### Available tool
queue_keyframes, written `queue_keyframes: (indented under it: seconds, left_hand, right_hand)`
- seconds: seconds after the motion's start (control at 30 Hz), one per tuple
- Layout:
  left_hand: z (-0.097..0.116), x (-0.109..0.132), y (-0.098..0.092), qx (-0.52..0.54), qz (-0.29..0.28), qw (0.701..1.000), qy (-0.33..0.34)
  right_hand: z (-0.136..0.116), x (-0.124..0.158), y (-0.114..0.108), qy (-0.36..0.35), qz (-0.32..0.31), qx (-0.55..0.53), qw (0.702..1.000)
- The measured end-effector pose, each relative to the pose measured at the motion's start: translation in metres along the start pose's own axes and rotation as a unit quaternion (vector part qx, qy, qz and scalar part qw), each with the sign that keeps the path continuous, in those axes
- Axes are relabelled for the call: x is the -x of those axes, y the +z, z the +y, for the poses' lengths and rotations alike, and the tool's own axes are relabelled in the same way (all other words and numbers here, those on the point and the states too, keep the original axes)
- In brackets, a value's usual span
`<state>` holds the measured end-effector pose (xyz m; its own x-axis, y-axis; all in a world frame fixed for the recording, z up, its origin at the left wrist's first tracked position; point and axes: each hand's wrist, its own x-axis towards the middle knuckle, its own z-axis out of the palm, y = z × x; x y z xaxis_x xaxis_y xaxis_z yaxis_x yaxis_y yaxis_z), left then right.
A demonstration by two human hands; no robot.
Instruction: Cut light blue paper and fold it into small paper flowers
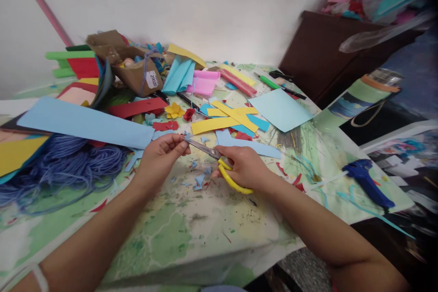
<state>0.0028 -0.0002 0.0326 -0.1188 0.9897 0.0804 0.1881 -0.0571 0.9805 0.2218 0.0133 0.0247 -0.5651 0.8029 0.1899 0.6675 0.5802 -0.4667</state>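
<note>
My right hand [244, 166] grips a pair of scissors [224, 173] by their yellow handles, blades pointing left. At the blade tips, my left hand [167, 148] pinches a small piece of blue paper [187, 136], mostly hidden by the fingers. Below the blades, blue paper scraps [199, 180] lie on the patterned tablecloth [164, 242]. A long light-blue paper strip [85, 121] reaches close to my left hand from the left. Just behind the scissors are crossed yellow paper strips [222, 121] and another blue strip [256, 147]. A yellow paper flower [174, 110] sits beside a small red one [188, 114].
Blue yarn [75, 169] is heaped at the left, with a cardboard box [137, 68] behind it. On the right are a pale blue sheet [282, 110], a bundle of thin wires [289, 141] and a blue glue gun [369, 182] near the table edge. A tumbler [366, 93] stands beyond.
</note>
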Motion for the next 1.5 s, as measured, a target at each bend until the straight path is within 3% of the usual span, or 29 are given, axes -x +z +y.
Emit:
queue_keyframes:
  seconds: [0.63,0.93,1.17,1.27,1.33,1.43,1.5]
  left_hand:
    - [0.0,0.001,0.001,0.037,0.009,0.999,-0.013]
    - [-0.004,-0.013,-0.016,0.094,0.07,0.993,0.012]
    - [-0.004,-0.015,-0.016,0.052,0.001,0.998,-0.047]
    - [0.008,-0.017,-0.035,0.016,0.01,1.0,-0.014]
    - [0.017,-0.018,-0.056,0.008,0.077,0.996,0.045]
    - [0.021,-0.015,-0.089,-0.068,0.062,0.995,0.024]
    - [0.017,-0.012,-0.108,-0.126,0.003,0.992,-0.026]
  right_hand:
    - [-0.001,0.0,-0.001,-0.002,0.007,0.017,1.0]
    - [0.001,-0.002,-0.004,0.038,0.033,0.074,0.996]
    - [0.0,-0.002,-0.003,0.05,0.016,0.088,0.995]
    - [0.001,-0.002,-0.001,0.044,0.008,0.084,0.995]
    - [0.001,-0.001,0.0,0.045,0.008,0.081,0.996]
    - [0.003,-0.002,0.002,0.048,0.01,0.079,0.996]
    - [0.004,-0.003,0.002,0.047,0.009,0.076,0.996]
